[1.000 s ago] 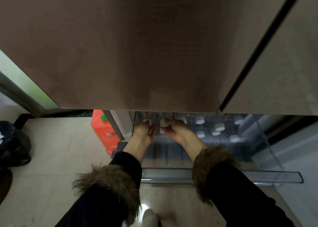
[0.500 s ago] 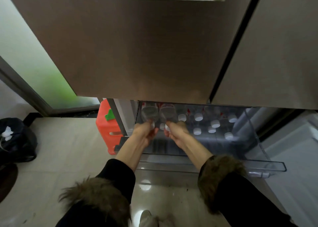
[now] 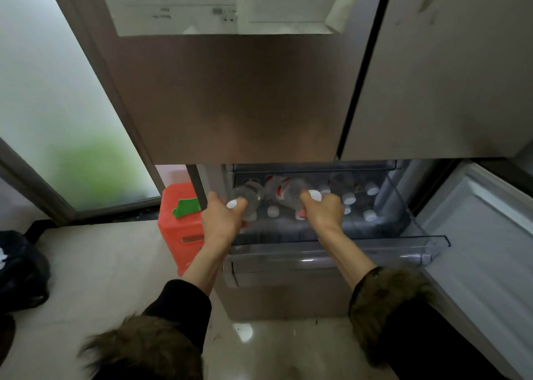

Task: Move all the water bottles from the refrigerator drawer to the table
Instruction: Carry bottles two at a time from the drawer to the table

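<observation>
The left hand (image 3: 222,221) grips a clear water bottle (image 3: 248,196) by its neck, the fingers curled round it just below the white cap (image 3: 232,204), with the body tilted away toward the back of the drawer. The right hand (image 3: 324,211) holds a second bottle (image 3: 290,193) the same way, fingers wrapped round the neck under its white cap (image 3: 315,195); this bottle carries a red and white label and leans away too. Both bottles are raised above the open refrigerator drawer (image 3: 340,248), a clear plastic bin pulled out under the closed brown upper doors (image 3: 236,97). Several more bottles (image 3: 350,198) stand upright in the drawer, their white caps showing; how many is hard to count in the dim, blurred interior. A red plastic stool (image 3: 178,224) with a green piece on top stands on the pale floor (image 3: 101,264) just left of the refrigerator. Dark sleeves with fur cuffs (image 3: 383,299) cover both forearms.
</observation>
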Motion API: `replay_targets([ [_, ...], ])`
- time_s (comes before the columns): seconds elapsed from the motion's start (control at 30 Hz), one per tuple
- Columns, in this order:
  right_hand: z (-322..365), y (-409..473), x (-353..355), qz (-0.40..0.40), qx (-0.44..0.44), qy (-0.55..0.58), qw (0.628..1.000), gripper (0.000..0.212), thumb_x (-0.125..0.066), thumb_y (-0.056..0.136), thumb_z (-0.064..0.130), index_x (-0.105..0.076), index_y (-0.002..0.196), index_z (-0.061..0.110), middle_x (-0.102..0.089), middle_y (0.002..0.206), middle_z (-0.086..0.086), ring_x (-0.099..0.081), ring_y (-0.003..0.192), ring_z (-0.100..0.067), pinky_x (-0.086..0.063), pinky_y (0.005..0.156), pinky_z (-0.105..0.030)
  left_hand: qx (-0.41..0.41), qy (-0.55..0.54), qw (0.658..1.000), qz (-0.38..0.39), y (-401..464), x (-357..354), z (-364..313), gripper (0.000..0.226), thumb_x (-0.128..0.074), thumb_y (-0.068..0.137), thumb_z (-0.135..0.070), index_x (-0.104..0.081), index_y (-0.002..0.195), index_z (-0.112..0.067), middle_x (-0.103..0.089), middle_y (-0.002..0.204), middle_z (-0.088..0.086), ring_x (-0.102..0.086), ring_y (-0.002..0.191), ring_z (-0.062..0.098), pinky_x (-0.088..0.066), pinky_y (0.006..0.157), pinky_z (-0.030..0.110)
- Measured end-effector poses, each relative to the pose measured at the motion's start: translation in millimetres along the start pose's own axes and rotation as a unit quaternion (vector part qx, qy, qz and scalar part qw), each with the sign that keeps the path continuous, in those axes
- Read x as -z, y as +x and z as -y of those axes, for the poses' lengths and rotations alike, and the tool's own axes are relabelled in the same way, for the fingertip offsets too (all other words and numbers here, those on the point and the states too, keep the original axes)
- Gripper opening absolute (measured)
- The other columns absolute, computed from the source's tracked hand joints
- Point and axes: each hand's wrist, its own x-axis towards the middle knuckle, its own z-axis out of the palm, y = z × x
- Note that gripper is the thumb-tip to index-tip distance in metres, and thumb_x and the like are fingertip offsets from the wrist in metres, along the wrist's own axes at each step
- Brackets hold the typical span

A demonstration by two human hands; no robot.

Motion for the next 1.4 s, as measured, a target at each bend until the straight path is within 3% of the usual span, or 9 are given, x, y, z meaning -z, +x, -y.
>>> replay_targets([
  [0.13, 3.6, -8.6, 14.4, -0.06, 0.053, -0.083, 0.993, 0.038, -0.057, 0.088, 0.028, -0.06, 0.108, -0.005, -0.064, 0.102, -0.018, -0.059, 0.09, -0.028, -0.036, 0.063, -0.021, -0.04, 0.063, 0.997, -0.015, -3.0, 14.8, -3.7, 0.03, -0.059, 0.077, -0.035, -0.047, 0.088, -0.01, -0.064, 0.085, 0.012, -0.068, 0.067, 0.03, -0.057, 0.068, 0.045],
  [0.43, 10.8, -8.5, 17.4, -0.059, 0.115, -0.188, 0.974, 0.037, -0.06, 0.085, 0.034, -0.062, 0.095, -0.002, -0.062, 0.085, -0.008, -0.053, 0.077, -0.021, -0.032, 0.056, -0.026, -0.131, 0.17, 0.977, 0.001, 2.8, 5.2, -9.1, 0.036, -0.058, 0.078, -0.042, -0.048, 0.088, -0.009, -0.067, 0.085, 0.018, -0.065, 0.073, 0.037, -0.055, 0.069, 0.043],
  [0.6, 5.6, 2.0, 8.9, -0.032, 0.153, -0.229, 0.961, 0.037, -0.062, 0.082, 0.034, -0.064, 0.087, -0.002, -0.068, 0.089, -0.018, -0.062, 0.085, -0.033, -0.035, 0.063, -0.028, -0.16, 0.251, 0.954, -0.032, 4.3, -9.1, -10.6, 0.042, -0.058, 0.084, -0.042, -0.051, 0.1, -0.003, -0.065, 0.095, 0.022, -0.06, 0.088, 0.041, -0.043, 0.065, 0.036],
  [0.8, 2.9, 17.7, 5.8, 0.043, 0.185, -0.234, 0.954, 0.037, -0.065, 0.082, 0.042, -0.062, 0.093, 0.006, -0.064, 0.095, -0.011, -0.059, 0.091, -0.027, -0.04, 0.068, -0.029, -0.154, 0.151, 0.976, 0.028, 23.4, -16.4, 2.4, 0.046, -0.057, 0.085, -0.047, -0.052, 0.113, -0.011, -0.066, 0.104, 0.012, -0.062, 0.095, 0.03, -0.054, 0.079, 0.044],
  [0.97, -7.2, 30.0, 4.5, 0.147, 0.176, -0.203, 0.952, 0.049, -0.067, 0.082, 0.033, -0.05, 0.123, 0.011, -0.049, 0.124, -0.011, -0.046, 0.117, -0.025, -0.041, 0.095, -0.034, -0.183, 0.118, 0.969, 0.115, 32.8, -23.1, 14.3, 0.065, -0.069, 0.08, -0.029, -0.035, 0.133, -0.016, -0.039, 0.132, 0.012, -0.04, 0.124, 0.027, -0.037, 0.106, 0.042],
  [1.17, -14.3, 38.9, 14.2, 0.328, 0.139, -0.127, 0.926, 0.054, -0.074, 0.075, 0.006, -0.043, 0.115, 0.022, -0.053, 0.115, -0.001, -0.052, 0.107, -0.012, -0.044, 0.086, -0.018, -0.183, 0.077, 0.957, 0.211, 36.7, -29.5, 23.0, 0.074, -0.077, 0.072, -0.019, -0.032, 0.131, -0.016, -0.044, 0.131, 0.005, -0.044, 0.121, 0.02, -0.038, 0.098, 0.03],
  [1.27, -14.5, 44.8, 19.0, 0.344, 0.156, -0.155, 0.913, 0.066, -0.073, 0.076, 0.006, -0.037, 0.131, 0.015, -0.047, 0.116, 0.006, -0.047, 0.108, -0.008, -0.04, 0.088, -0.015, -0.162, 0.066, 0.961, 0.213, 40.5, -30.4, 21.3, 0.077, -0.078, 0.072, -0.018, -0.031, 0.133, -0.017, -0.045, 0.131, 0.003, -0.046, 0.117, 0.017, -0.04, 0.098, 0.032],
  [1.33, -15.8, 46.1, 17.6, 0.333, 0.157, -0.166, 0.915, 0.058, -0.073, 0.075, 0.006, -0.042, 0.122, 0.019, -0.05, 0.109, 0.007, -0.049, 0.102, -0.007, -0.041, 0.081, -0.012, -0.157, 0.061, 0.96, 0.223, 39.2, -30.4, 19.1, 0.076, -0.078, 0.071, -0.018, -0.032, 0.131, -0.02, -0.048, 0.126, -0.001, -0.049, 0.116, 0.018, -0.042, 0.097, 0.031],
  [1.4, -19.6, 47.0, 13.1, 0.296, 0.171, -0.199, 0.918, 0.055, -0.08, 0.068, 0.019, -0.045, 0.111, 0.025, -0.054, 0.109, 0.007, -0.053, 0.101, -0.01, -0.045, 0.085, -0.023, -0.165, 0.058, 0.959, 0.221, 36.5, -31.4, 18.5, 0.07, -0.079, 0.07, -0.017, -0.035, 0.123, -0.026, -0.05, 0.116, -0.009, -0.053, 0.11, 0.016, -0.043, 0.088, 0.022],
])
